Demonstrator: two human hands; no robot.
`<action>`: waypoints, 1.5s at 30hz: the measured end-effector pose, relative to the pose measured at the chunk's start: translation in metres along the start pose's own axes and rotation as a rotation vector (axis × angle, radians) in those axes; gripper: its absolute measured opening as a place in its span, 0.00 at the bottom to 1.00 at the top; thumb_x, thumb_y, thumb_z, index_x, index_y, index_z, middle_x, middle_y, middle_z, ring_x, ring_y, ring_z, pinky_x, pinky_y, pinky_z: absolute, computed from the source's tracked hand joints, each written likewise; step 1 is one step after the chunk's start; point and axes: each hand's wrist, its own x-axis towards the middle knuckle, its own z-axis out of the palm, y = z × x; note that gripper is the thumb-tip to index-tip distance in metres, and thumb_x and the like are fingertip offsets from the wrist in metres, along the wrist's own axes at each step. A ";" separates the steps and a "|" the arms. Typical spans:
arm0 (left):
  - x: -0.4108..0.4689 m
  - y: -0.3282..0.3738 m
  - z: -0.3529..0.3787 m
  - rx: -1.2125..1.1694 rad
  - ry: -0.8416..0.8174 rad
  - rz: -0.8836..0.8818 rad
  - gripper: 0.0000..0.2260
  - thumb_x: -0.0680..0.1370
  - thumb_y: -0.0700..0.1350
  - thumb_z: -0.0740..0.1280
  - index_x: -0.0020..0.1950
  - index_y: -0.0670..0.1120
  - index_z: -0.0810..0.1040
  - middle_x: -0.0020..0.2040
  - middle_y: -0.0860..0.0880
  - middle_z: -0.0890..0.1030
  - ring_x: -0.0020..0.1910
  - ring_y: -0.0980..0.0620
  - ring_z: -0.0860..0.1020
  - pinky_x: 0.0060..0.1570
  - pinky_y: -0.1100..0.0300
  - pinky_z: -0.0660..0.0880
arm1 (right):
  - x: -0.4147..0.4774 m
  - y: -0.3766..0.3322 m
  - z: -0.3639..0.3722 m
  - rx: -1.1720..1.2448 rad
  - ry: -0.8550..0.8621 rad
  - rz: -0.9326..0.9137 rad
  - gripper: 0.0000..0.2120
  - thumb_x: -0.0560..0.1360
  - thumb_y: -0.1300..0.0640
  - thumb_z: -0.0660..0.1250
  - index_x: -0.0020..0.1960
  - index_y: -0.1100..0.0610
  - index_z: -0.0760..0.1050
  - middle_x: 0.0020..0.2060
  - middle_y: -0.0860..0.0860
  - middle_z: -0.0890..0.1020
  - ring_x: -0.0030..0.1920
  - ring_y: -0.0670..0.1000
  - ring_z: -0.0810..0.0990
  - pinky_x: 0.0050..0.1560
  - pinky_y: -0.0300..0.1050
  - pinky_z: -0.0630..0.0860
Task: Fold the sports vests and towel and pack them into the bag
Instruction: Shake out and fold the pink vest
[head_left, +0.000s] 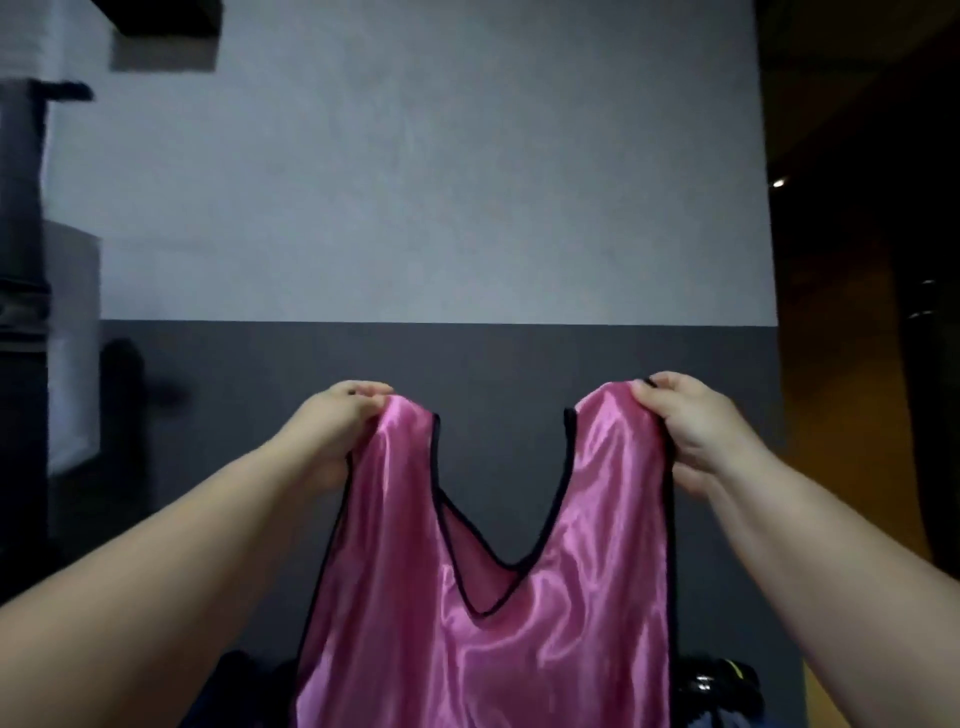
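before the wall (415, 182), both hands' fingers (363, 397) pinch the pink vest (467, 649), hem cut off.

1. The pink vest (467, 597) hangs spread between the left hand (332, 431) and the right hand (691, 426), each gripping a shoulder strap. It fills the middle and hides whatever lies below it.
2. The V neckline leaves an open gap between the two straps.
3. Open air lies above both hands, before the wall (415, 208).
4. Dark blurred objects (717, 680) sit low by the vest's right edge, and a dark shape (249, 680) sits low on the left.
5. Dark stacked furniture (26, 260) lines the far left.
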 end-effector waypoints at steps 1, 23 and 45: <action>-0.004 -0.004 0.009 0.021 -0.020 -0.014 0.07 0.80 0.34 0.61 0.49 0.43 0.78 0.40 0.45 0.79 0.33 0.51 0.76 0.27 0.65 0.75 | -0.006 0.001 0.007 -0.026 -0.017 -0.015 0.08 0.79 0.61 0.65 0.58 0.55 0.72 0.49 0.55 0.79 0.40 0.49 0.78 0.44 0.47 0.77; -0.031 -0.022 0.045 0.080 -0.503 -0.033 0.01 0.76 0.41 0.71 0.46 0.44 0.82 0.42 0.42 0.80 0.40 0.46 0.77 0.48 0.53 0.75 | -0.041 0.021 0.023 -0.530 -0.328 -0.082 0.04 0.72 0.60 0.75 0.46 0.58 0.82 0.31 0.45 0.81 0.30 0.42 0.77 0.36 0.37 0.76; -0.034 -0.011 0.041 0.098 -0.481 -0.007 0.08 0.80 0.44 0.64 0.43 0.45 0.79 0.36 0.46 0.74 0.32 0.52 0.70 0.35 0.58 0.69 | -0.060 0.003 0.015 -0.058 -0.552 -0.145 0.09 0.66 0.58 0.70 0.46 0.58 0.77 0.37 0.49 0.83 0.38 0.46 0.82 0.39 0.38 0.78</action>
